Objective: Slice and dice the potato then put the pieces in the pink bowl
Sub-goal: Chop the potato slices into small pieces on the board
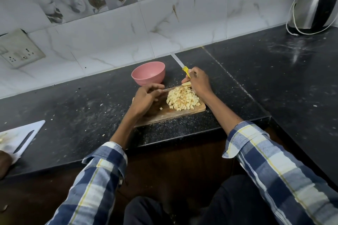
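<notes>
Pink bowl (148, 73) (yellow-handled knife (180, 65))

Home kitchen — granite counter (256, 71), tiled wall (113, 29), kettle (314, 3).

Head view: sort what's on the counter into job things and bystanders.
Job: diced potato pile, uncut potato slice, knife gripped by right hand, wooden cutting board, pink bowl, left hand.
Bystanders: kettle, white cutting board, wall socket.

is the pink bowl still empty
Empty: the pink bowl shows a bare inside, and the diced potato sits piled on the cutting board.
</notes>
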